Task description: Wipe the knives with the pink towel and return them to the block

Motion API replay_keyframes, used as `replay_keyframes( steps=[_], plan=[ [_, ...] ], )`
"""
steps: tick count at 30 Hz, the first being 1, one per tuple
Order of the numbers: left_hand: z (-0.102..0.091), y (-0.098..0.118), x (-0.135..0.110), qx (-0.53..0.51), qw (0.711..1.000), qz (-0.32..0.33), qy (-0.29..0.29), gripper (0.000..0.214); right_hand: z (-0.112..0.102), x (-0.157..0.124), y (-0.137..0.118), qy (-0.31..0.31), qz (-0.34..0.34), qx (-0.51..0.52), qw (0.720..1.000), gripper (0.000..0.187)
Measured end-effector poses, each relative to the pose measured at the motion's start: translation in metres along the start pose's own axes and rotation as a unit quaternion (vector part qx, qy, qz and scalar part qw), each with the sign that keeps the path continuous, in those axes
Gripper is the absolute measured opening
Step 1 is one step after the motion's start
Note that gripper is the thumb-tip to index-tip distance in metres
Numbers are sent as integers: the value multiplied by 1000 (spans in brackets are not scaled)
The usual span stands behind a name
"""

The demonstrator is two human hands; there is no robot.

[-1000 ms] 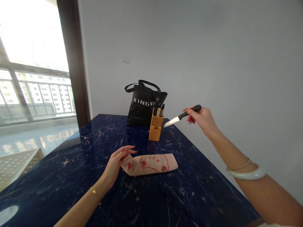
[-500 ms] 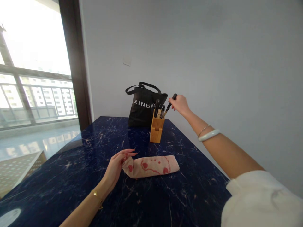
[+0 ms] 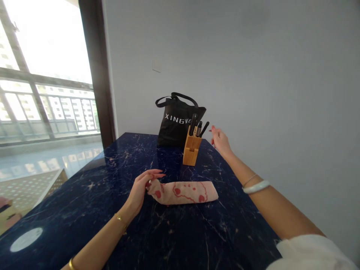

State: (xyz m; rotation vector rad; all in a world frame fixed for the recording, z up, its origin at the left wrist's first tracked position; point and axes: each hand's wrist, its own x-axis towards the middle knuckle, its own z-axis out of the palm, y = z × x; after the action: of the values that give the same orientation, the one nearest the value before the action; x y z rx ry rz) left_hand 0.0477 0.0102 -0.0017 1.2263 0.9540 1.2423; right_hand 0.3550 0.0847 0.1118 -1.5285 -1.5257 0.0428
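Note:
A wooden knife block (image 3: 191, 150) stands at the far side of the dark blue marble table (image 3: 157, 232), with three black knife handles (image 3: 198, 128) sticking out of it. My right hand (image 3: 219, 141) hovers just right of the block, fingers apart and holding nothing. A folded pink cloth with red prints (image 3: 184, 192) lies in the middle of the table. My left hand (image 3: 142, 188) rests at the cloth's left end, fingertips pinching its edge.
A black tote bag with white lettering (image 3: 179, 120) stands behind the knife block against the grey wall. A large window with a dark frame (image 3: 97, 71) is at the left. The table's right edge runs close to the wall.
My right hand carried a white-bladed knife to the block, slid it in, and has let go and drawn back a little. My left hand stayed on the cloth.

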Motion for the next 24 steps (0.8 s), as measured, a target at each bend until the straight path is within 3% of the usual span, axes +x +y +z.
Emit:
replay_keyframes(
  steps=[3, 6, 8, 10, 15, 21, 24],
  plan=[
    [-12, 0, 11, 108, 993, 44, 13, 39, 7, -52, 38, -160, 55, -93, 981, 61],
    [-28, -5, 22, 327, 940, 97, 25, 39, 13, -93, 72, -313, 97, -139, 934, 61],
    [-36, -9, 27, 436, 894, 89, 43, 40, 13, -110, 85, -371, 117, -121, 913, 60],
    [-40, -11, 28, 457, 888, 52, 19, 44, 13, -119, 88, -399, 131, -93, 903, 54],
    [-34, -8, 20, 440, 896, -22, -59, 53, 12, -123, 74, -392, 179, -44, 901, 34],
    [-17, 11, 15, 437, 893, -110, -10, 62, 22, -114, 74, -314, 182, 5, 932, 33],
    [-14, 18, 21, 436, 897, -71, 10, 61, 29, -108, 73, -242, 174, 30, 954, 29]
  ],
)
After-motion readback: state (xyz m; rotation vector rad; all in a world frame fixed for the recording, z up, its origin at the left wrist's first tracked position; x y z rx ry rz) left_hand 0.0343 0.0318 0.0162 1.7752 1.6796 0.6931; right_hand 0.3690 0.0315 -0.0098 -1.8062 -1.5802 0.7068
